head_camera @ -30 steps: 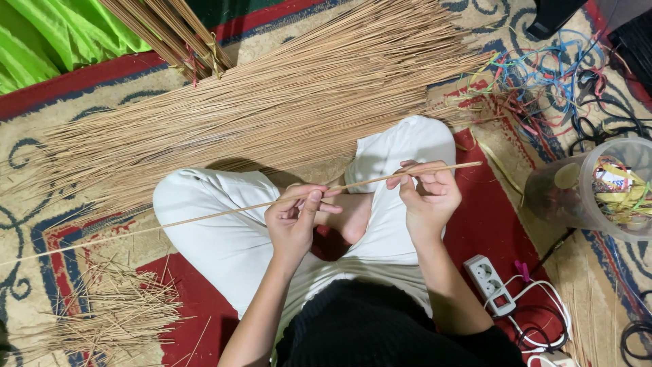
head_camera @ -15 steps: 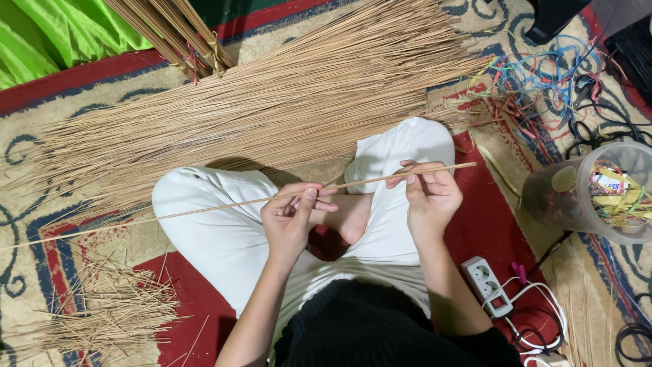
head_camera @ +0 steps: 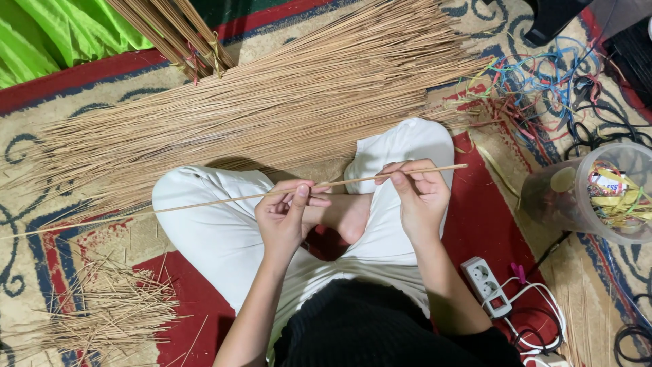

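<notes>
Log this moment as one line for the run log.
left hand: pinching thin stick | right hand: pinching same stick near its end | stick pile: on rug beyond knees | plastic jar: at right

- The thin stick [head_camera: 224, 200] runs on toward the left edge, its far tip lost against the patterned carpet [head_camera: 41, 163].
- Where the left hand [head_camera: 288, 217] pinches it, the fingers [head_camera: 300, 197] cover that stretch.
- The tied bundle [head_camera: 183, 34] and green cloth [head_camera: 54, 34] are cut off at the top.
- The clear plastic jar [head_camera: 598, 197] is cropped by the right edge, its contents a jumble.
- The power strip [head_camera: 485, 285] cable leaves at the bottom.
</notes>
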